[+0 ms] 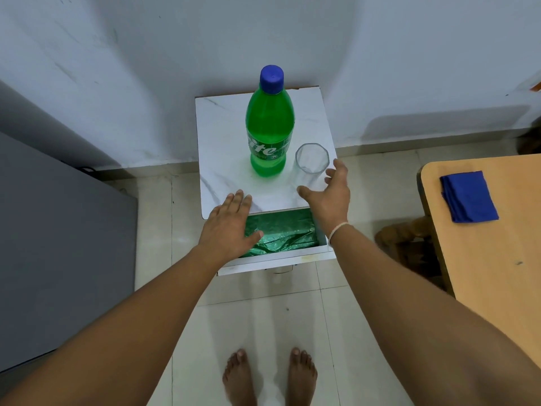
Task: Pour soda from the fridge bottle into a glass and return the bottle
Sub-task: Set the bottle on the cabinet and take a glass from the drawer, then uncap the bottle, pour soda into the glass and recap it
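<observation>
While both hands, left (228, 227) and right (329, 197), hover open, steady the empty clear glass (311, 159) before uncapping the capped green plastic bottle (269, 124) at frame centre.

**What the head view hides or cuts off**

The green plastic soda bottle (270, 124) shows only the letters "ite" of its label; the rest wraps out of sight.

The clear drinking glass (312, 159) has its base at 5 o'clock screened by the right hand (329, 197); whether the fingers touch it cannot be told.

The left hand (231, 227) covers the 9 o'clock part of the crumpled green plastic sheet (285, 232) in the open white drawer (275, 260).

The grey fridge (58, 244) and the tan wooden table (480, 235) run past the frame edges, as do both forearms.

A dark object (530, 139) at 3 o'clock is cropped and unidentifiable.
</observation>
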